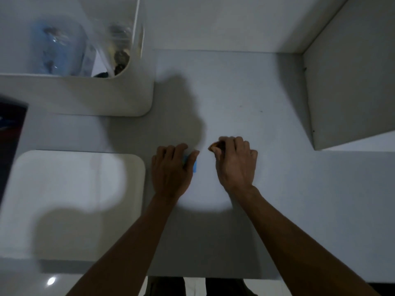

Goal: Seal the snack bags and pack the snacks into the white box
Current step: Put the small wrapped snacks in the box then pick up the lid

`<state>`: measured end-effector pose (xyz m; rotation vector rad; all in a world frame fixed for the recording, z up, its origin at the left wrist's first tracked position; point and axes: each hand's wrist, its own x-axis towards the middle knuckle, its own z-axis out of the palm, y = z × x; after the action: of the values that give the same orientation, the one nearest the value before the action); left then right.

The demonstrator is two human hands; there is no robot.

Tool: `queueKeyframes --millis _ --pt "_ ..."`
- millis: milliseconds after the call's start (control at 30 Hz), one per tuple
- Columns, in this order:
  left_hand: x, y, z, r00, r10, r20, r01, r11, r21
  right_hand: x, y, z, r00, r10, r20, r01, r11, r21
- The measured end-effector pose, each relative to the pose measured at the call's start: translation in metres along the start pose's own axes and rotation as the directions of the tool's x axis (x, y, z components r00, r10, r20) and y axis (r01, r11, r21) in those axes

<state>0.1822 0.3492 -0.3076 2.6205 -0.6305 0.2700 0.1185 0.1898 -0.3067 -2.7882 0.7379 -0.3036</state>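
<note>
My left hand (171, 165) lies on the white table with its fingers curled over a small blue clip (194, 166), of which only an edge shows. To its right, my right hand (235, 159) is closed around a small brown-orange snack piece (214, 146) that peeks out past the fingertips. The white box (85, 97) stands at the upper left and holds clear snack bags (62, 50) with dark snacks inside. The picture is dim and blurred.
A white lid (74, 201) lies flat at the left near the table's front edge. A dark package (10, 133) sits at the far left edge. A white wall panel (350, 82) rises at the right.
</note>
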Motion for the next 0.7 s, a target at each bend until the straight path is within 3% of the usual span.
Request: queueKeyframes --millis 100,200,267,433,633,700 --pt "-0.007 0.005 -0.013 0.992 -0.109 0.066 0.113 0.992 -0.061 -0.019 -0.012 -0.001 0.999 0.026 0.019 -0.026 1.000 0.016" --pt "-0.011 0.010 -0.036 0.943 -0.265 0.202 0.284 0.956 -0.068 -0.027 -0.019 -0.006 0.999 -0.028 0.036 0.026 0.999 0.037" --pt "-0.007 0.012 -0.053 0.926 -0.320 0.200 0.342 0.936 -0.084 -0.025 -0.021 -0.009 0.997 -0.024 0.075 0.016 0.995 0.100" --pt "0.022 0.011 -0.105 0.961 -0.275 -0.023 0.266 0.946 -0.187 0.002 -0.047 -0.044 0.992 0.096 0.085 -0.116 0.956 0.271" --pt "0.103 -0.004 -0.181 0.905 -0.189 -0.381 0.058 0.942 -0.331 0.075 -0.135 -0.123 0.991 0.067 -0.116 -0.010 0.900 0.436" --pt "0.132 -0.013 -0.206 0.868 -0.220 -0.446 0.051 0.931 -0.361 0.101 -0.171 -0.146 0.987 0.036 -0.157 0.042 0.885 0.464"
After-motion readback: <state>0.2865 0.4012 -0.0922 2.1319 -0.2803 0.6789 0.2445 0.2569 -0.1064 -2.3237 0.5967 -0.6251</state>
